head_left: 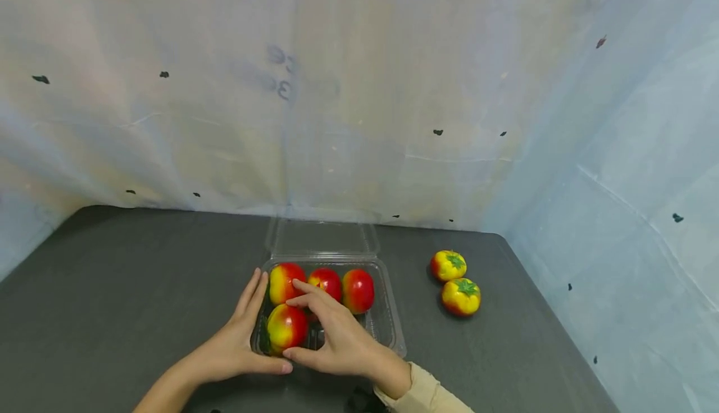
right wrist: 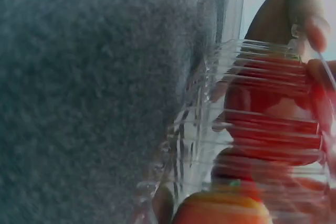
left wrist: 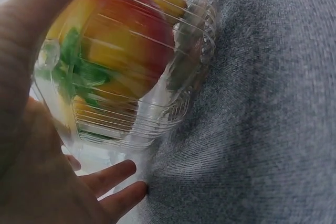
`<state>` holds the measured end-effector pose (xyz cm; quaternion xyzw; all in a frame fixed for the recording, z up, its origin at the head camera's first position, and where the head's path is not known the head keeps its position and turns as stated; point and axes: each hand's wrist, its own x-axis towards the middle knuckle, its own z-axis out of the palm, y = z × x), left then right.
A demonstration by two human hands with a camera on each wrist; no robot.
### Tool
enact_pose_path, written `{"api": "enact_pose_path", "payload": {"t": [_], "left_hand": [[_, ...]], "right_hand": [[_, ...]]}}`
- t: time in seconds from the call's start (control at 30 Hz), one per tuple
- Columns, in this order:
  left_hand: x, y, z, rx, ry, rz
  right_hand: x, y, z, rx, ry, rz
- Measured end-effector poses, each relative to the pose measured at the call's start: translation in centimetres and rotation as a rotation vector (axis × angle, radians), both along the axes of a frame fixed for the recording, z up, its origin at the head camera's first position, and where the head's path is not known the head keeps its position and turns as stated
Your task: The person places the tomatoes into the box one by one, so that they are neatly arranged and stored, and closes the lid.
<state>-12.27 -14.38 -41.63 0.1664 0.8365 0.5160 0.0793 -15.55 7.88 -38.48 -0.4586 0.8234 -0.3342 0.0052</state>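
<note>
A clear plastic clamshell box [head_left: 393,332], lid raised at the back, holds several red-and-yellow fruits that look like persimmons. Three lie along its back row, among them a red one [head_left: 358,291] at the right. In the front left corner, my right hand [head_left: 342,341] holds a persimmon [head_left: 286,327] between thumb and fingers. My left hand [head_left: 238,341] rests along the box's left side, fingers straight and thumb across the front corner. Through the ribbed wall, the left wrist view shows this persimmon [left wrist: 126,40] with green leaves turned toward the left side.
Two more persimmons, one behind [head_left: 448,266] and one in front [head_left: 460,297], sit on the dark grey table [head_left: 140,288] right of the box. Pale plastic sheeting [head_left: 359,88] hangs behind and at the sides. A dark object [head_left: 365,400] shows at the front edge.
</note>
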Motion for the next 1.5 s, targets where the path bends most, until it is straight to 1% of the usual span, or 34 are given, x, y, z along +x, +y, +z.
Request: {"api": "enact_pose_path", "payload": {"t": [0.1,0.33,0.5,0.6,0.73,0.83,0.93,1.0,1.13,1.23,1.4,1.5], "left_hand": [[-0.1,0.1,0.1,-0.002,0.005,0.006],[-0.1,0.3,0.1,-0.003,0.034,0.007],[-0.1,0.3,0.1,0.001,0.020,-0.002],[-0.1,0.2,0.1,0.003,0.013,-0.004],[-0.1,0.1,0.1,0.008,0.021,0.000],[-0.1,0.1,0.1,0.006,0.030,-0.001],[-0.1,0.1,0.0,0.009,0.032,-0.006],[-0.1,0.2,0.0,0.008,0.032,-0.007],[0.0,0.2,0.0,0.003,0.025,-0.007],[0.0,0.3,0.0,0.000,0.029,-0.006],[-0.1,0.2,0.0,0.008,0.052,-0.003],[-0.2,0.1,-0.1,0.006,0.060,0.000]], "right_hand": [[-0.1,0.2,0.1,0.005,0.004,-0.005],[-0.7,0.5,0.1,0.002,-0.029,0.018],[-0.8,0.7,0.1,-0.015,-0.114,0.041],[-0.8,0.9,0.2,-0.039,-0.141,0.052],[-0.9,1.0,0.3,-0.074,-0.139,0.056],[-0.9,1.0,0.3,-0.067,-0.141,0.049],[-0.7,1.0,0.4,-0.040,-0.153,0.032],[-0.7,0.9,0.6,-0.014,-0.145,0.018],[-0.8,0.7,0.8,0.055,-0.087,0.009],[-1.0,0.4,0.7,0.079,-0.065,0.023],[-1.0,-0.2,0.5,0.050,-0.071,0.020],[-1.2,-0.4,0.5,0.043,-0.096,0.030]]}}
